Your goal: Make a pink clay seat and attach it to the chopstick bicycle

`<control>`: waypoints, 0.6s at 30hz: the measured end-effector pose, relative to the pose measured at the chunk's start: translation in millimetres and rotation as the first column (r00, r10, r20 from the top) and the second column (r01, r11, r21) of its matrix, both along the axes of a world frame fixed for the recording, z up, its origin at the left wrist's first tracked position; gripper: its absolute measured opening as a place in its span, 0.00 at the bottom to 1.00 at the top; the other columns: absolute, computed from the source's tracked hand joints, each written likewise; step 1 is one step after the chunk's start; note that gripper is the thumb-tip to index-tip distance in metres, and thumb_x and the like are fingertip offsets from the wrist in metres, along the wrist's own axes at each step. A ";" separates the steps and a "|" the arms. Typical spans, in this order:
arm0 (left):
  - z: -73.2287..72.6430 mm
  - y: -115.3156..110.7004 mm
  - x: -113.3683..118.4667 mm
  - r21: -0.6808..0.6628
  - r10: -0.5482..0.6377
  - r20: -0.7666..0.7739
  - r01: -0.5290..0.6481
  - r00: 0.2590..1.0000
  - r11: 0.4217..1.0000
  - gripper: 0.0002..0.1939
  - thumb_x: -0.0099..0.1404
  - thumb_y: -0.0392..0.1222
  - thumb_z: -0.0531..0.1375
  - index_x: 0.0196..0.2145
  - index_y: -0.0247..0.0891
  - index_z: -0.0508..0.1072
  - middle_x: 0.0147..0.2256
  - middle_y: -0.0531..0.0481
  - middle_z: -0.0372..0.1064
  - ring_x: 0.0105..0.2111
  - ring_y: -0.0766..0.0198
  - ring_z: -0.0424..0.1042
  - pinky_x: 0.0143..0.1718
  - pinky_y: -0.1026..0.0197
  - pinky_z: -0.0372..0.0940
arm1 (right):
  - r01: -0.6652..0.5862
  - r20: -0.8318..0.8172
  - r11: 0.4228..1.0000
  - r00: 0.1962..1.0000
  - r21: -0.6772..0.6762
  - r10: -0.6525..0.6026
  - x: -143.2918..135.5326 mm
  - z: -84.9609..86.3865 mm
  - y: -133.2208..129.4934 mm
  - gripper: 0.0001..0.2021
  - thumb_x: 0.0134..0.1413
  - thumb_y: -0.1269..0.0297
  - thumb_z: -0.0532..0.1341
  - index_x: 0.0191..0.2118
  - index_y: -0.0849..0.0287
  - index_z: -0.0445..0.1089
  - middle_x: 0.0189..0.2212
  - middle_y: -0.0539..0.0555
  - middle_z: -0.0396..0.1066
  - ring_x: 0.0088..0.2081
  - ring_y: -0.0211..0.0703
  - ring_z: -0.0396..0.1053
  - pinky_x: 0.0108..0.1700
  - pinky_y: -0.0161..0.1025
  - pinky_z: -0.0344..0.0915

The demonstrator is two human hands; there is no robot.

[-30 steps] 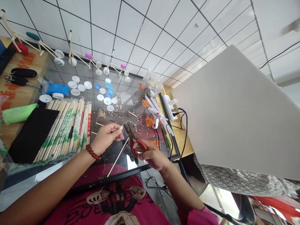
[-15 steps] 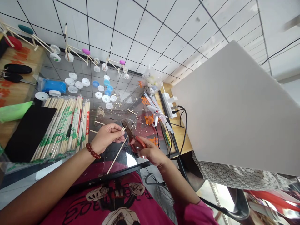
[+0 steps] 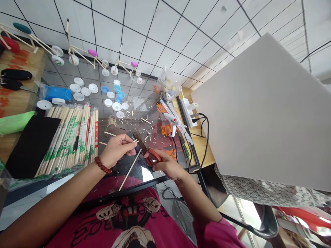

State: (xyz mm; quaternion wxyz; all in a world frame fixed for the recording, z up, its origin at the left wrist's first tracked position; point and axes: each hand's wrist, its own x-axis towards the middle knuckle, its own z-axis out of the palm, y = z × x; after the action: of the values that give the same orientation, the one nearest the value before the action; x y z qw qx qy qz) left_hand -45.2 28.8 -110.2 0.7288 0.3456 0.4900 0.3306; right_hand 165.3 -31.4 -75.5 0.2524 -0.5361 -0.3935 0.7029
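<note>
Between the thumb and fingers of my left hand [image 3: 119, 148] is a short piece of wooden stick [image 3: 135, 140], pinched near its end. My right hand [image 3: 165, 164] is closed round the red handles of a pair of pliers [image 3: 141, 142], whose dark jaws are at the tip of that piece. Whether the jaws grip it I cannot tell. Under the pliers a longer wooden stick [image 3: 129, 171] lies slantwise on the glass table. Small wood chips [image 3: 152, 133] are scattered just beyond my hands.
Packed chopsticks [image 3: 69, 137] and a black sheet [image 3: 33, 146] lie at left. White and blue bottle caps [image 3: 117, 106] stand further back, before small stick-and-cap models [image 3: 124, 67]. To the right are a hot glue gun [image 3: 172, 123], its cord and a power strip [image 3: 188, 112].
The view has shifted slightly. Both hands keep nearly the same pose, the pliers still at the tip of the stick piece.
</note>
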 end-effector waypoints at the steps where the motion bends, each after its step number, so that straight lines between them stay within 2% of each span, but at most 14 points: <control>1: -0.6 -0.1 0.2 0.002 0.005 0.006 -0.005 1.000 1.000 0.17 0.47 0.47 0.72 0.24 0.35 0.70 0.19 0.48 0.74 0.20 0.65 0.73 0.24 0.65 0.66 | 0.005 -0.007 1.000 1.000 -0.001 -0.005 0.1 -0.5 -0.1 0.20 0.34 0.72 0.62 0.40 0.55 0.73 0.33 0.48 0.67 0.33 0.38 0.62 0.35 0.35 0.57; 5: 0.0 0.1 0.6 -0.007 0.027 0.043 -0.026 0.999 1.000 0.20 0.47 0.50 0.72 0.25 0.36 0.68 0.18 0.51 0.73 0.20 0.65 0.74 0.23 0.66 0.66 | 0.017 -0.016 1.000 1.000 -0.019 -0.018 1.4 -5.6 0.5 0.20 0.34 0.72 0.63 0.40 0.54 0.74 0.35 0.49 0.69 0.35 0.40 0.63 0.35 0.35 0.58; 10: 1.8 0.7 0.4 0.003 0.044 0.032 -0.044 0.999 0.999 0.20 0.48 0.51 0.72 0.27 0.36 0.70 0.21 0.49 0.76 0.23 0.64 0.76 0.26 0.65 0.68 | 0.021 -0.064 1.000 0.998 -0.011 -0.022 2.4 -13.0 2.6 0.20 0.33 0.74 0.64 0.39 0.55 0.75 0.40 0.51 0.69 0.37 0.40 0.62 0.36 0.35 0.57; 18: -3.1 3.0 -0.3 0.023 0.054 -0.030 -0.053 0.998 0.998 0.16 0.49 0.48 0.71 0.29 0.34 0.75 0.20 0.49 0.75 0.23 0.64 0.76 0.25 0.65 0.69 | -0.007 -0.046 0.999 0.999 -0.036 0.005 2.9 -11.4 4.0 0.20 0.35 0.75 0.63 0.41 0.56 0.74 0.31 0.48 0.65 0.32 0.37 0.58 0.31 0.34 0.49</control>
State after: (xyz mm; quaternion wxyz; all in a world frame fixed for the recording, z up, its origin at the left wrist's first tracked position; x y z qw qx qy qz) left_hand -45.5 31.9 -113.4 0.7083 0.3453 0.5066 0.3499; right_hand 168.2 -27.4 -87.0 0.2498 -0.5229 -0.3765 0.7228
